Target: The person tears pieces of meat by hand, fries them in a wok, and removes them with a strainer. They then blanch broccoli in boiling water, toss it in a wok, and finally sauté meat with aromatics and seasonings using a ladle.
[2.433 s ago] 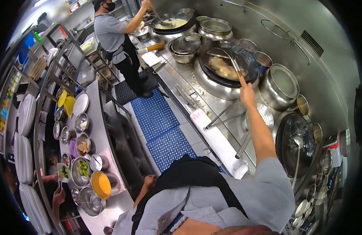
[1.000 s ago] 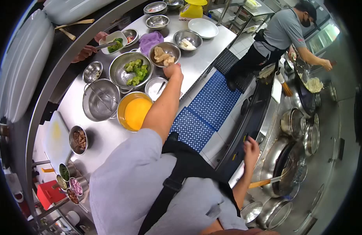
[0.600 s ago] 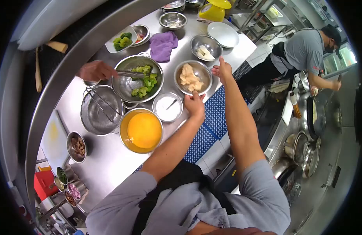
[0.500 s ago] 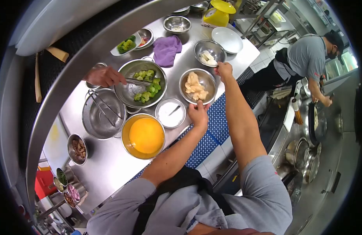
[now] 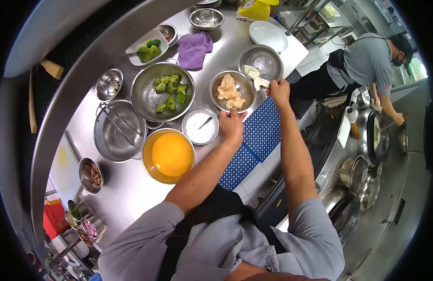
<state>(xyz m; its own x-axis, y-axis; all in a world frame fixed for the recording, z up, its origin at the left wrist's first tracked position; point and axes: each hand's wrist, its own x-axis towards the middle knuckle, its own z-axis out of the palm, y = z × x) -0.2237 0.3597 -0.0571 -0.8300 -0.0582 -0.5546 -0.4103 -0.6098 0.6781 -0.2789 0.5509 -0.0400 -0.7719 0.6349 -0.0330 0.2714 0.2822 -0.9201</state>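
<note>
My left hand (image 5: 232, 125) is closed on the near rim of a steel bowl (image 5: 215, 100) that holds pale peach-coloured pieces (image 5: 231, 92). My right hand (image 5: 279, 92) grips the near rim of a second steel bowl (image 5: 268, 58), just behind and right of the first. This second bowl is tilted, and soft white pieces (image 5: 252, 72) lie at its lower edge beside the first bowl's rim. I cannot make out exactly what either food is. Close to my left hand stands a bowl of white powder (image 5: 196, 127) with a spoon in it.
Left of my hands are a colander (image 5: 140, 100) of broccoli, an empty strainer (image 5: 104, 136) with a whisk-like tool across it, and a pot of orange liquid (image 5: 173, 154). A purple cloth (image 5: 193, 49) and white plates (image 5: 269, 35) lie farther back. A co-worker (image 5: 366, 65) stands at the stove.
My right hand has tipped the second bowl, and its white pieces have slid to the edge. Another person's hand with tongs has left the colander of broccoli.
</note>
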